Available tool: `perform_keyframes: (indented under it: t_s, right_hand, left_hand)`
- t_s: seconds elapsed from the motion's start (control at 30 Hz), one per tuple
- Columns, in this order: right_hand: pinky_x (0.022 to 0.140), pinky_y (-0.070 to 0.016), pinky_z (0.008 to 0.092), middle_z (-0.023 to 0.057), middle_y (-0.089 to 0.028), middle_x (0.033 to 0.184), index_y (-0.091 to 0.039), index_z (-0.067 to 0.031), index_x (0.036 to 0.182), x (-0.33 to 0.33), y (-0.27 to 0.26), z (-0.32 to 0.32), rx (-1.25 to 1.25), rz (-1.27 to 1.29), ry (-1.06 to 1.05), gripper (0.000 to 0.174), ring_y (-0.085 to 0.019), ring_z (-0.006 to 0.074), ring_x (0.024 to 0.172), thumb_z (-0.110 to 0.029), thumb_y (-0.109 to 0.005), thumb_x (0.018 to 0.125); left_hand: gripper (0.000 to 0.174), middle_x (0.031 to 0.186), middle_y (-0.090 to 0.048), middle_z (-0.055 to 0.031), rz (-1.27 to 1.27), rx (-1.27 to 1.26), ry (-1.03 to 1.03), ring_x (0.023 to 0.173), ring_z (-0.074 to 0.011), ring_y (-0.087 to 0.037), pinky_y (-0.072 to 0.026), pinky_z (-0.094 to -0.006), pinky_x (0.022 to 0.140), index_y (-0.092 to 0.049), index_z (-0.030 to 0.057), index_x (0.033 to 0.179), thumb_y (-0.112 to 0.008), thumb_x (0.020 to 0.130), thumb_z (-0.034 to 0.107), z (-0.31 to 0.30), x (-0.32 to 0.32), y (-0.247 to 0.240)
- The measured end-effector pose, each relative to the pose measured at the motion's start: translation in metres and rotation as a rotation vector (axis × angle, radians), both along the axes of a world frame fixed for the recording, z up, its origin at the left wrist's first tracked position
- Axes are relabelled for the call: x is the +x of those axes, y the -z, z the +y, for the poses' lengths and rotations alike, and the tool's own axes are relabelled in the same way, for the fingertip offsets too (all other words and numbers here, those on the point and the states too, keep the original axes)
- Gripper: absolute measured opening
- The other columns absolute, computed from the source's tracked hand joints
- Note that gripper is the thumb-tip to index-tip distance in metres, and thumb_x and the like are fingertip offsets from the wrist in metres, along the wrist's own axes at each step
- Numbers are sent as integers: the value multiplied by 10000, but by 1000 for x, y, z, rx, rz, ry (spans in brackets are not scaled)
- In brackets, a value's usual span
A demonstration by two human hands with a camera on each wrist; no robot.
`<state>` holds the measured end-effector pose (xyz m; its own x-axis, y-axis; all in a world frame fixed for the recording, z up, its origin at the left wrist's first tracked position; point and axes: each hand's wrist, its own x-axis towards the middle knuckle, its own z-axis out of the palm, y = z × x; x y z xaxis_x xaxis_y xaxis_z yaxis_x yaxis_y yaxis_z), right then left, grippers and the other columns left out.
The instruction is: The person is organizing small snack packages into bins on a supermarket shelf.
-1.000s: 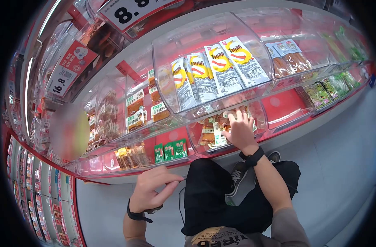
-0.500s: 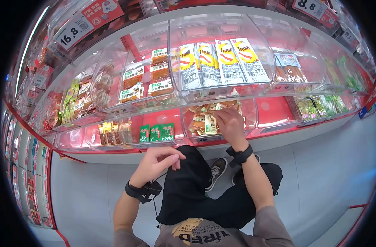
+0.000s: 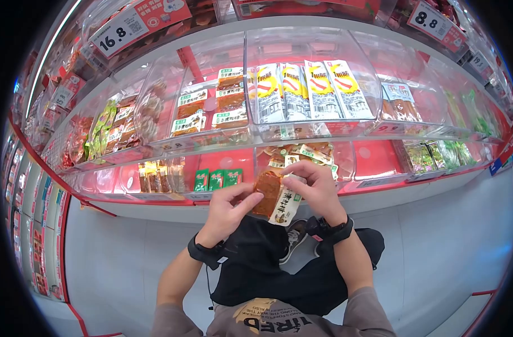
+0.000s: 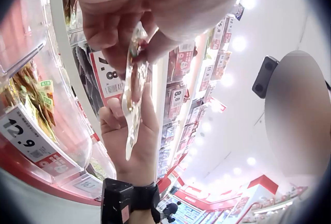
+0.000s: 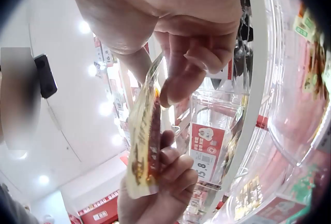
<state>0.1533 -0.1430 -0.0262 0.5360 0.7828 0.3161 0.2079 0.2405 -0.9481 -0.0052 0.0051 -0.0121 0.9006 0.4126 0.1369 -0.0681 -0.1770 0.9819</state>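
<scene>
Between left hand (image 3: 227,210) and right hand (image 3: 315,188), pinched: snack packet (image 3: 274,196).

Left grip (image 3: 228,209), right grip (image 3: 315,188) close together at chest, fingertips pinching

I can't read the print on the packet (image 3: 273,199): it is too small in the head view, and both wrist views show me only its thin edge. The right hand (image 3: 317,188) hides part of the bin (image 3: 346,165) behind it, and the left wrist view cuts the left hand (image 4: 155,1) off at its top edge.
</scene>
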Motion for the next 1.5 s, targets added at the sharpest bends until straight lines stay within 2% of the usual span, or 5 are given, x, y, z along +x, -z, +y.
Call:
perform_keyframes:
  t_s: [0.1,0.57,0.97,1.17,1.5]
  right_hand:
    - [696,-488,240,36,-653,900,-622,-1,1009,-7,-10,1,33,369,-160,227,-610,83,794,-105,-669,813]
    - [645,-478,227,14,-667,785,-677,9,880,-5,8,4,-35,164,-212,126,-588,53,728,-79,-693,792]
    - [631,-473,230,14,-667,774,-671,14,870,1,16,5,15,167,-296,153,-576,41,717,-127,-689,812]
    - [629,-471,224,16,-669,765,-672,10,871,3,14,5,-65,74,-278,149,-577,41,706,-117,-698,799]
    - [627,-466,219,5,-665,776,-671,-9,900,0,9,3,-128,134,-327,192,-578,43,709,-112,-740,754]
  left_hand:
    - [163,719,-593,18,-91,-43,-130,637,-27,-494,-389,-191,560,-648,-24,928,-639,860,124,-3,0,3]
    - [266,695,-468,8,-169,166,26,685,-79,-371,-324,-239,610,-523,-49,741,-538,924,143,4,-5,5]
    - [218,681,-441,18,-49,-153,118,637,-94,-380,-328,-247,586,-515,-16,789,-499,935,145,7,-7,15]
    - [167,663,-460,-85,-113,470,70,602,-207,-419,-351,-289,587,-511,-28,755,-526,880,81,6,-10,0]
    - [222,675,-458,-68,-42,172,158,625,-151,-421,-367,-283,601,-514,-42,786,-504,911,142,7,-14,11]
